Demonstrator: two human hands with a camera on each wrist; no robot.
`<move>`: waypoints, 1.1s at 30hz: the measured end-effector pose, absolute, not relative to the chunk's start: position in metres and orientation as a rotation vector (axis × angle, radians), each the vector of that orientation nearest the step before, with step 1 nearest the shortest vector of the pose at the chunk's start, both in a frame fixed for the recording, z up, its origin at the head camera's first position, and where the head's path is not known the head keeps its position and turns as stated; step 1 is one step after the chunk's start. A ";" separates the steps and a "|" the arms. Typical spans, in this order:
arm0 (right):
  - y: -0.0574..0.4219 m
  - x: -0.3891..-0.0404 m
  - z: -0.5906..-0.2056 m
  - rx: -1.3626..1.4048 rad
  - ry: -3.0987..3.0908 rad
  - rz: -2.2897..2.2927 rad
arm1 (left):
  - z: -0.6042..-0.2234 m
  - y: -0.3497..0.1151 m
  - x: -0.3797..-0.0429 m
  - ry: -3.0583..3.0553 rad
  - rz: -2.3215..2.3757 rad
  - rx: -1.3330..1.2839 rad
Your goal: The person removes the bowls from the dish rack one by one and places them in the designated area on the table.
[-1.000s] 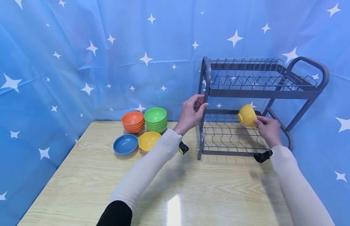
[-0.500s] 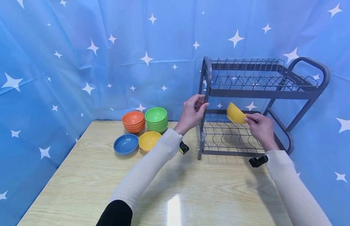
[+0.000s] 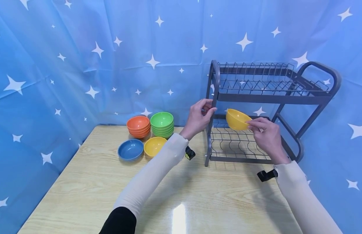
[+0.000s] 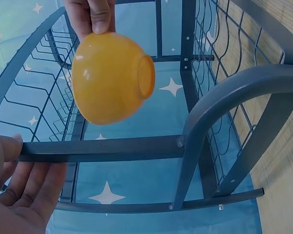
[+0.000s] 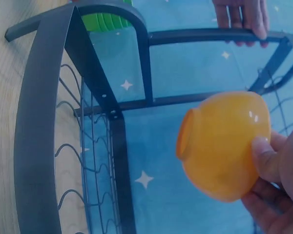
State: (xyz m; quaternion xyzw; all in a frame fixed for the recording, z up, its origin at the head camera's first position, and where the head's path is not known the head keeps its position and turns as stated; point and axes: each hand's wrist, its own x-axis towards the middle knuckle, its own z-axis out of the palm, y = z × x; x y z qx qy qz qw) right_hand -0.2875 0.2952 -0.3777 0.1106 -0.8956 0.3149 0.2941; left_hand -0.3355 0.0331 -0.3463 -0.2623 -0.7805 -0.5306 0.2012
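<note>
A yellow bowl (image 3: 237, 120) is pinched at its rim by my right hand (image 3: 266, 134). It hangs between the two tiers of a dark grey dish rack (image 3: 271, 99), above the lower wire shelf and apart from it, mouth up and slightly tilted. In the right wrist view, the thumb lies on one side of the bowl (image 5: 224, 146) and fingers on the other. My left hand (image 3: 197, 118) holds the rack's left front upright; the left wrist view has its thumb and fingers on either side of that bar (image 4: 102, 150).
Left of the rack, a stack of orange bowls (image 3: 138, 126) and a stack of green bowls (image 3: 162, 124) stand at the table's back. In front of them sit a blue bowl (image 3: 130, 149) and another yellow bowl (image 3: 154, 146). A blue starred curtain (image 3: 81, 65) hangs behind.
My right hand has moved left along the rack with the yellow bowl. The bowl has turned from lying on its side to nearly mouth up. My left hand stays on the upright.
</note>
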 end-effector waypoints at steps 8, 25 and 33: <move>0.291 -0.271 -0.371 0.438 -2.292 0.788 | -0.344 0.024 -0.333 -2.252 -1.513 -0.755; 0.278 -0.227 -0.348 0.719 -2.170 0.770 | -0.344 -0.036 -0.297 -2.252 -1.154 -0.927; 0.263 -0.215 -0.343 0.855 -2.120 0.798 | -0.342 -0.050 -0.269 -2.208 -1.037 -1.059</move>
